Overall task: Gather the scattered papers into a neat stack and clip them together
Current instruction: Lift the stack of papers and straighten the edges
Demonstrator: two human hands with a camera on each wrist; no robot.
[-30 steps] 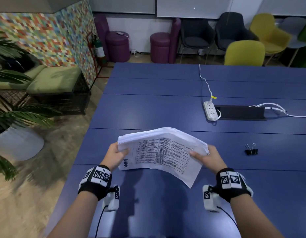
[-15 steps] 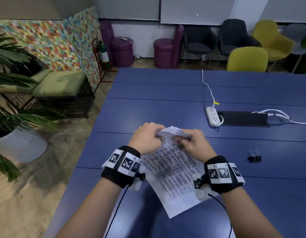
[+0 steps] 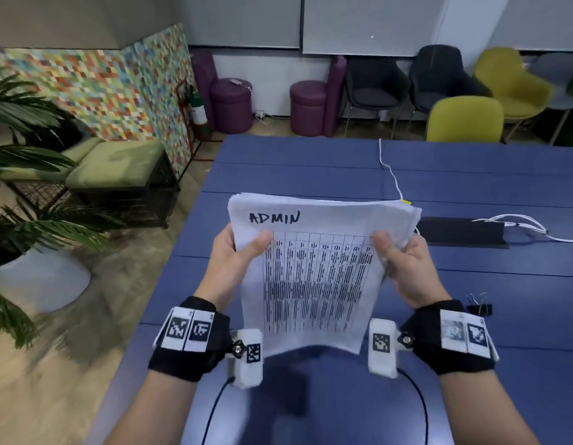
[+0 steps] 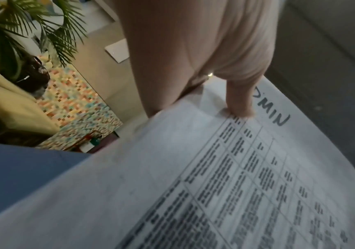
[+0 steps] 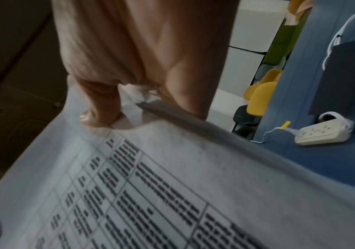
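A stack of white papers (image 3: 314,277) stands upright above the blue table (image 3: 311,175), its top sheet printed with a table and hand-lettered "ADMIN". My left hand (image 3: 237,255) grips the stack's left edge, thumb on the front. My right hand (image 3: 404,261) grips the right edge the same way. The left wrist view shows the thumb pressing on the papers (image 4: 214,185); in the right wrist view the thumb lies on the papers (image 5: 172,185). A black binder clip (image 3: 479,306) lies on the table to the right of my right wrist.
A white power strip (image 5: 323,133) with its cord lies beyond the stack, beside a black cable-box lid (image 3: 461,231). Yellow and dark chairs (image 3: 465,120) stand past the far edge. A potted plant (image 3: 28,226) and a green bench are left of the table.
The stack went from lying flat between my hands, through a turn with both hands bunched at its top, to standing upright facing me with a hand on each side edge.
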